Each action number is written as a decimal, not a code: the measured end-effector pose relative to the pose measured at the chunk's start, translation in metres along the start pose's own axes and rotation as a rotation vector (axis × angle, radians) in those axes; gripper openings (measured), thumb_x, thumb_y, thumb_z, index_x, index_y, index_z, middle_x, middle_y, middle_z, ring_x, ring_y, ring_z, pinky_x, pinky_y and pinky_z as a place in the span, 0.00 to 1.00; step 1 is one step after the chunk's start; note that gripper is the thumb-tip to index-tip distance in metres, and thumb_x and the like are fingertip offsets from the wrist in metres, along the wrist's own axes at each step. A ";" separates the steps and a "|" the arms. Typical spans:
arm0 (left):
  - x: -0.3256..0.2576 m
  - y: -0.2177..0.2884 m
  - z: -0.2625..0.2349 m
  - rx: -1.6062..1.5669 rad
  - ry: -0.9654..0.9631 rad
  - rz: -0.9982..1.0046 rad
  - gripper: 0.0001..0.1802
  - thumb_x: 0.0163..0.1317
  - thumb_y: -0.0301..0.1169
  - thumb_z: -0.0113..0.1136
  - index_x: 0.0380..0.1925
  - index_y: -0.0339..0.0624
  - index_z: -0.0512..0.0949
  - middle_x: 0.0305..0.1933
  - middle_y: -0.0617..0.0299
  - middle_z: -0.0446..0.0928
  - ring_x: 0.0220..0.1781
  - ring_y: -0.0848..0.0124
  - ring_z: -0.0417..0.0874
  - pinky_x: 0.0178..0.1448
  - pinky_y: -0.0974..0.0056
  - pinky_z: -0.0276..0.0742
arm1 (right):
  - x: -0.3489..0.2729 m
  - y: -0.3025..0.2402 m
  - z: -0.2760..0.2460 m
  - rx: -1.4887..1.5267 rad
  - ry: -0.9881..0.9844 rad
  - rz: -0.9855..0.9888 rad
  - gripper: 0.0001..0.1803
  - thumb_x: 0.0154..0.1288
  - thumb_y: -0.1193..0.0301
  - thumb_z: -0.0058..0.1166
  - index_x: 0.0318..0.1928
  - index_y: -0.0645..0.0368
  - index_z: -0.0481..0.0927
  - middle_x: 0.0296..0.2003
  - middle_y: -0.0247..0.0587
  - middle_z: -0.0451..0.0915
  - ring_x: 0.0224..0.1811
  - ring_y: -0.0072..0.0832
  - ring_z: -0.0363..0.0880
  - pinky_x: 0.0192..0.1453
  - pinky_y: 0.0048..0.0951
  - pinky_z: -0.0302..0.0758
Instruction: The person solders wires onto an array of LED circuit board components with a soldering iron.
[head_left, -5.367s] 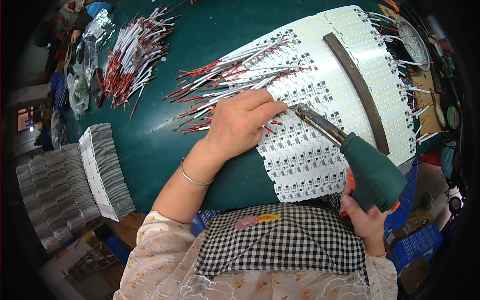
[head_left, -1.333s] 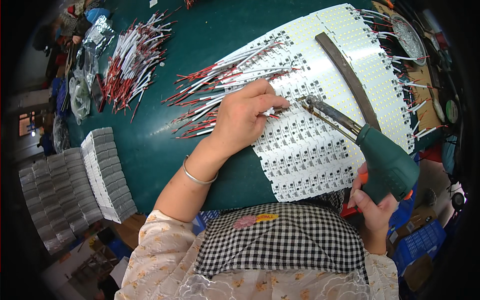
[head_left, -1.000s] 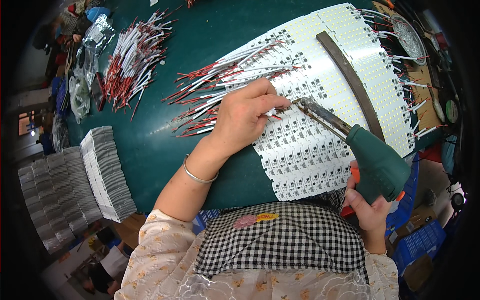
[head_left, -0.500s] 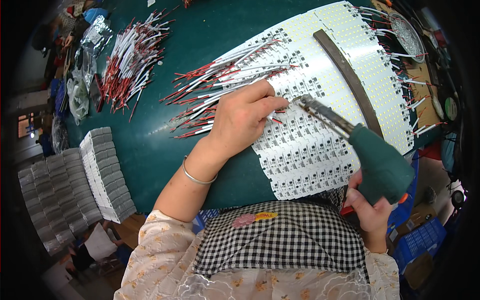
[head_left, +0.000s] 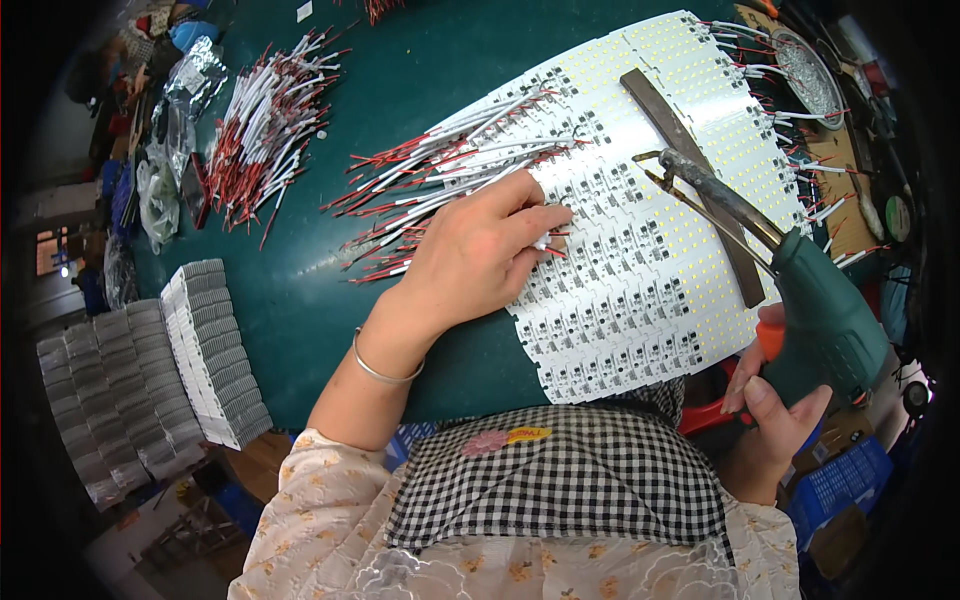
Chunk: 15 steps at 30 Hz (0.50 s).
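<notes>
My left hand (head_left: 490, 240) rests over the white sheet of circuit boards (head_left: 600, 350), thumb and fingers pinched on short red-and-white wires (head_left: 545, 242). Many such wires (head_left: 440, 165) fan out leftward from the boards, beyond the hand. In my right hand (head_left: 770, 425) is a green soldering gun (head_left: 830, 320) with an orange trigger; the thumb stands off the handle. The gun's dark metal tip hangs above the sheet, apart from the left fingers. A dark flat bar (head_left: 735, 270) lies across the sheet, partly behind the gun's barrel.
A heap of loose red-and-white wires (head_left: 270, 130) lies on the green table (head_left: 310, 330) at far left. Stacked board strips (head_left: 215, 350) stand at the left edge. A round dish (head_left: 805, 75) sits far right. A blue crate (head_left: 845, 485) is below, right.
The soldering gun has moved right, its tip leaving the spot by my left fingertips. My right hand went right with it, its grip loosening. The left hand has barely moved.
</notes>
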<state>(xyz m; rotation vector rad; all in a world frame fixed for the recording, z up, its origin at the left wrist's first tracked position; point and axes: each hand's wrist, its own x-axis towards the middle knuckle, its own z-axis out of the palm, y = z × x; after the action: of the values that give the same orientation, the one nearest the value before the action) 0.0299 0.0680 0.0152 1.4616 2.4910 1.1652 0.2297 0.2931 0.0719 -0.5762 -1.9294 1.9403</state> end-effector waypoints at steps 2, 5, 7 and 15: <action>0.001 -0.001 -0.002 0.005 -0.025 0.001 0.25 0.40 0.09 0.57 0.41 0.41 0.82 0.32 0.59 0.75 0.28 0.65 0.79 0.31 0.65 0.77 | 0.000 0.003 0.000 0.017 0.008 0.017 0.35 0.55 0.69 0.63 0.56 0.79 0.63 0.21 0.43 0.73 0.14 0.22 0.69 0.17 0.21 0.71; 0.000 0.002 -0.007 0.066 0.065 0.064 0.27 0.42 0.10 0.58 0.45 0.41 0.81 0.34 0.58 0.74 0.29 0.65 0.78 0.33 0.64 0.76 | 0.003 0.005 0.001 0.018 -0.004 0.009 0.36 0.55 0.68 0.64 0.56 0.79 0.62 0.20 0.43 0.72 0.13 0.22 0.69 0.17 0.21 0.69; 0.001 0.019 -0.016 0.200 0.082 -0.148 0.30 0.43 0.09 0.58 0.49 0.41 0.80 0.36 0.57 0.73 0.31 0.65 0.77 0.34 0.63 0.75 | 0.004 0.005 -0.001 0.000 -0.017 0.006 0.36 0.55 0.67 0.64 0.56 0.78 0.63 0.20 0.43 0.72 0.13 0.22 0.69 0.16 0.21 0.69; 0.006 0.002 0.012 0.147 0.117 -0.101 0.30 0.41 0.09 0.56 0.47 0.43 0.83 0.28 0.60 0.72 0.28 0.68 0.77 0.31 0.66 0.73 | 0.003 0.010 0.001 0.033 -0.023 0.038 0.35 0.55 0.68 0.63 0.56 0.78 0.63 0.20 0.43 0.72 0.13 0.22 0.69 0.16 0.21 0.69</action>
<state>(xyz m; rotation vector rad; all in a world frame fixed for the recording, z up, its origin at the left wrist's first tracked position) 0.0322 0.0803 0.0103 1.3150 2.7466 1.1031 0.2272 0.2941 0.0618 -0.5875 -1.9093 2.0068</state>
